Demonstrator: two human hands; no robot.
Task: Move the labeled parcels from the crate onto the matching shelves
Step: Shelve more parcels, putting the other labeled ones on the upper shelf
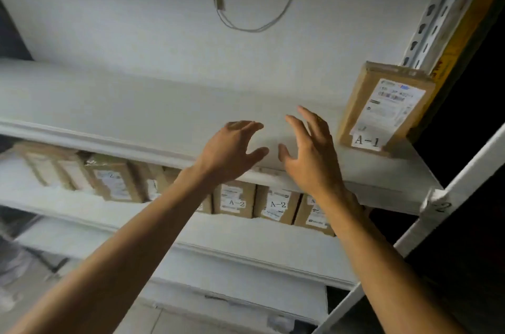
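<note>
Both hands up and empty: left hand (232,146) and right hand (311,153) spread, fingers loosely hooked, hovering over the white metal upper shelf (164,104). Below them, brown cardboard parcels tagged A-2 (277,204) fill the lower shelf (246,230). Out at 2 o'clock, the brown cardboard parcel tagged A-1 (382,109) sits against the perforated grey upright (426,22), probably so its label faces out.
</note>
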